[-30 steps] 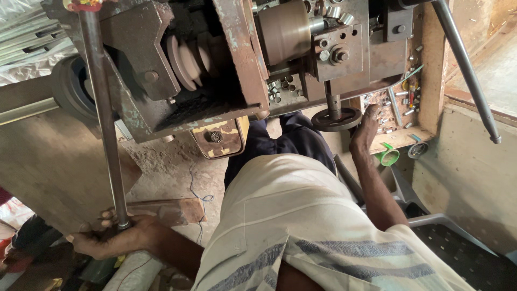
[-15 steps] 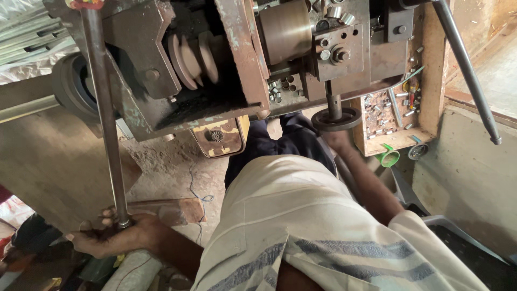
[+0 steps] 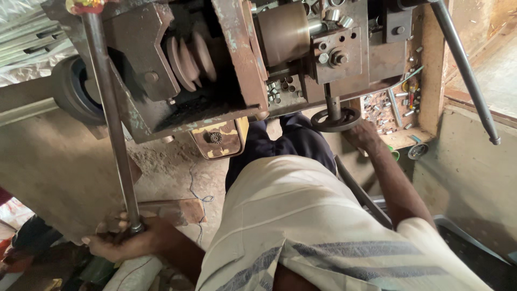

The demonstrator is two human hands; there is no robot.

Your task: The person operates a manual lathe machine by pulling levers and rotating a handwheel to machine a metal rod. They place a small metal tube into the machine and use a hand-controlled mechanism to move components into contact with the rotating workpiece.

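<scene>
Your left hand (image 3: 126, 240): fingers wrapped tight round lower end of long steel lever (image 3: 110, 121). Your right hand (image 3: 362, 133): fingers curled on small black handwheel (image 3: 336, 119), rim just above fingertips.

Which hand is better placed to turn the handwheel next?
Right. The right hand already rests on the handwheel under the lathe. The left hand is far off, gripping the end of the long lever.
</scene>
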